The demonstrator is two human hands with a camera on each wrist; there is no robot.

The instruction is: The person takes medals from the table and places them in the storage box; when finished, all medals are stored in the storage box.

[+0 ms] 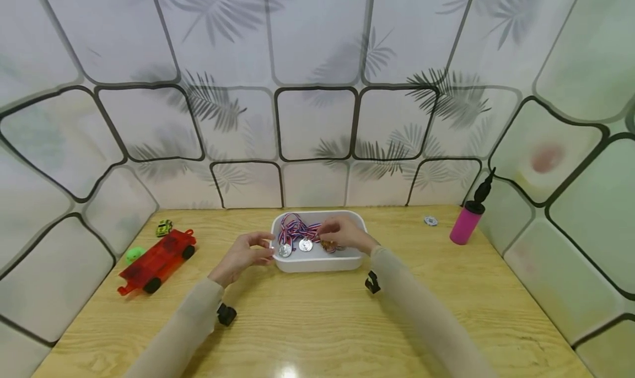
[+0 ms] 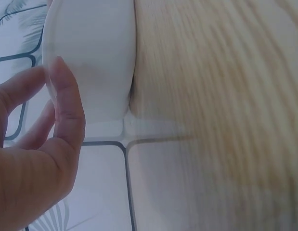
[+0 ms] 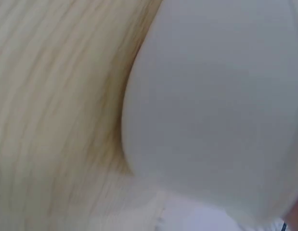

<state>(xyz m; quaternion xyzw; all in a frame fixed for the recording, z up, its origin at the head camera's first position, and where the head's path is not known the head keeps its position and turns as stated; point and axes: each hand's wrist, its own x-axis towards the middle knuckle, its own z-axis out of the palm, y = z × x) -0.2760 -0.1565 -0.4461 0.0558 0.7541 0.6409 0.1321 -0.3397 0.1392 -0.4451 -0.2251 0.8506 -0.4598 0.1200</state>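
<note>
A white plastic tray (image 1: pixel 317 265) stands on the table and holds several medals with red, white and blue ribbons (image 1: pixel 296 228). Two silver medals, one at the left (image 1: pixel 285 250) and one in the middle (image 1: pixel 305 244), lie face up inside. My left hand (image 1: pixel 244 255) pinches the tray's left rim; in the left wrist view its fingers (image 2: pixel 67 106) meet the white wall. Reaching over the right half, my right hand (image 1: pixel 347 233) has its fingertips drawn together at a gold medal (image 1: pixel 328 246). In the right wrist view the tray's wall (image 3: pixel 216 106) hides nearly all of that hand.
At the left are a red toy trailer (image 1: pixel 159 259), a green ball (image 1: pixel 134 254) and a small yellow toy car (image 1: pixel 163 227). A pink hand pump (image 1: pixel 466 223) and a small round disc (image 1: pixel 430 221) stand and lie at the right. Patterned curtains (image 1: pixel 317 124) border the table.
</note>
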